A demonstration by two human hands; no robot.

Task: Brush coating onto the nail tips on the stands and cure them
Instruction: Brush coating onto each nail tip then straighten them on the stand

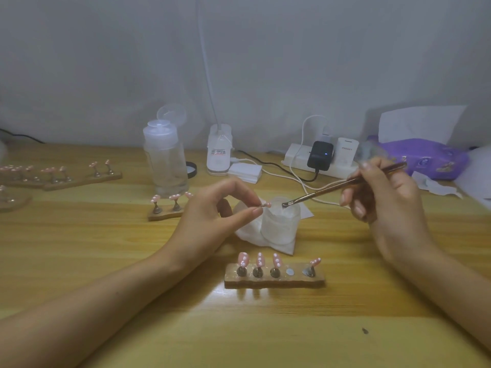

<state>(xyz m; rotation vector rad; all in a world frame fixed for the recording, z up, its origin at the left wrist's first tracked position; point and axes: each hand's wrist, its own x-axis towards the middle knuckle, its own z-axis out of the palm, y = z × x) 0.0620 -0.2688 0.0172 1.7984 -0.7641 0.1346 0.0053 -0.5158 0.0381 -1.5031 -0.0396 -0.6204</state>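
Head view | left hand (212, 216) pinches one pink nail tip (266, 205) between thumb and forefinger | right hand (385, 197) grips brush (332, 188), bristles at rim of frosted jar (279, 227), mid-tabletop (106, 248) | wooden stand (273, 281) carrying four other tips (259, 259) sits toward the front edge, near the jar.

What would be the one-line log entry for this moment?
left hand: pinches nail tip | right hand: holds brush to frosted jar mouth | near stand: four tips, one slot bare
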